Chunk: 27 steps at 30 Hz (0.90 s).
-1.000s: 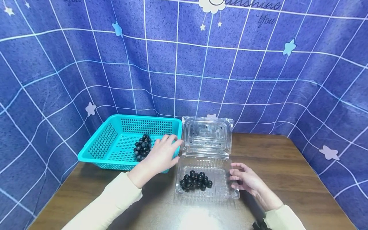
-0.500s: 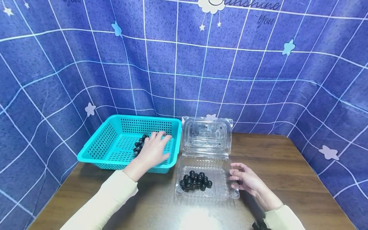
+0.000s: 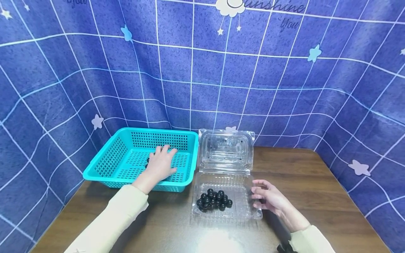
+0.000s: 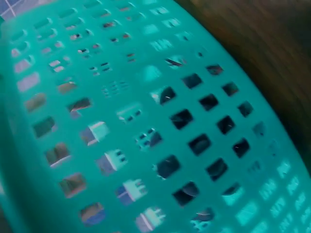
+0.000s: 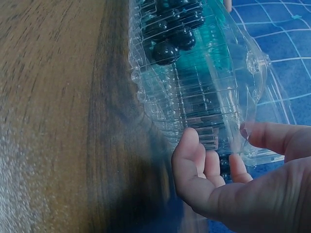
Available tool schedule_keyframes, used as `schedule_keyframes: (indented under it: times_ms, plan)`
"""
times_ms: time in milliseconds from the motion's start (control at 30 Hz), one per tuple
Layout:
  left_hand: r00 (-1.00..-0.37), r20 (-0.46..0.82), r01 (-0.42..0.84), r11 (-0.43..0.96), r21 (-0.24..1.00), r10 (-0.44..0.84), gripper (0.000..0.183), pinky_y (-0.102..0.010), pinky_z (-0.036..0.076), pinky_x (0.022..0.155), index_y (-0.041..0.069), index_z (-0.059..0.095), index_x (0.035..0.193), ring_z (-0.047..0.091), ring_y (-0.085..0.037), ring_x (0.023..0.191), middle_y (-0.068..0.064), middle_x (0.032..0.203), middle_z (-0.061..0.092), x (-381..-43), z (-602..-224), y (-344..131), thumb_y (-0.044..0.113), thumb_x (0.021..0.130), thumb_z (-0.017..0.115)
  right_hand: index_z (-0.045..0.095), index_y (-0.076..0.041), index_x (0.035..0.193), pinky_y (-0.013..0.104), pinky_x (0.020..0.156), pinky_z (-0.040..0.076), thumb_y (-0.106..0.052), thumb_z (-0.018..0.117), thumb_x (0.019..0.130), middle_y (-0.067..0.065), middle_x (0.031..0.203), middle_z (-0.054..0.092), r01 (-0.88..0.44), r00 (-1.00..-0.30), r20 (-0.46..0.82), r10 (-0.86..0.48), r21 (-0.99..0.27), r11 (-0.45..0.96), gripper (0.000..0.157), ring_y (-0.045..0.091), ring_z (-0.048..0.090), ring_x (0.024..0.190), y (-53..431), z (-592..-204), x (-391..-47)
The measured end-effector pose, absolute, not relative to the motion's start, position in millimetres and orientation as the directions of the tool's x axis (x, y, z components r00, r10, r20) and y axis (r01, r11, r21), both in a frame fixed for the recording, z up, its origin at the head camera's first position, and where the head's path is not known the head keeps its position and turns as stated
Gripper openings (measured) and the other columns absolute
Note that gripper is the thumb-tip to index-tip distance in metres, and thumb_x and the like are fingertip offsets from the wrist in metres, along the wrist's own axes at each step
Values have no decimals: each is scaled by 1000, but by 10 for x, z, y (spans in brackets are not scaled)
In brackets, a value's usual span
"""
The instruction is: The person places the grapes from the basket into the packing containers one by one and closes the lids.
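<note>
In the head view my left hand (image 3: 160,163) is inside the turquoise plastic basket (image 3: 109,154), over a bunch of dark grapes (image 3: 147,162). Its fingers are spread, and it hides most of the bunch. The left wrist view is filled by the basket's perforated wall (image 4: 58,111), with dark grapes behind the holes. Beside the basket, a clear plastic clamshell box (image 3: 242,202) stands with its lid (image 3: 226,149) up and another cluster of dark grapes (image 3: 213,200) in its base. My right hand (image 3: 269,196) rests at the box's right side, fingers loosely bent against the wall.
Box and basket stand side by side on a brown wooden table (image 3: 284,165). A blue curtain (image 3: 221,77) with a white grid hangs right behind them. A small black object (image 3: 284,247) lies near my right sleeve at the front edge of the view.
My left hand has moved left from the basket's right rim to above the grapes, covering more of them. My right hand and the clamshell box have stayed in place.
</note>
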State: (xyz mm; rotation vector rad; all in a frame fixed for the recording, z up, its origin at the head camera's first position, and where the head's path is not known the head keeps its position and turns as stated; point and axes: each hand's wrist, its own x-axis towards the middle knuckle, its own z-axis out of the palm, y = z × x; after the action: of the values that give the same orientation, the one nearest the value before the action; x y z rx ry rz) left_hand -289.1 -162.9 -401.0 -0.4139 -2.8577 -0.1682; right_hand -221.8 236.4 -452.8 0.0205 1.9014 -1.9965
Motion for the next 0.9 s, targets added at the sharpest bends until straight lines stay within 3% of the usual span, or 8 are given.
schedule_keyframes:
  times_ms: [367,900]
  plan:
    - [-955,203,238,966,103,214,72,-68,37,86,12,47,134,33,-49,121,-25,135,40,-3025,-4111,-1795,31,73,79,29,1,133,37,75,53,-8,56,90,6,105,51,278,-927,-266,-262,-960,-10,52,19,56,90,2368,-4536,-2221]
    - [-996,-57,58,994,89,63,82,-74,35,82,15,38,142,28,-57,124,-29,142,31,-3033,-4131,-1865,37,73,76,28,2,134,37,75,53,-8,54,91,5,105,51,277,-927,-265,-264,-961,-9,52,17,57,88,2367,-4529,-2214]
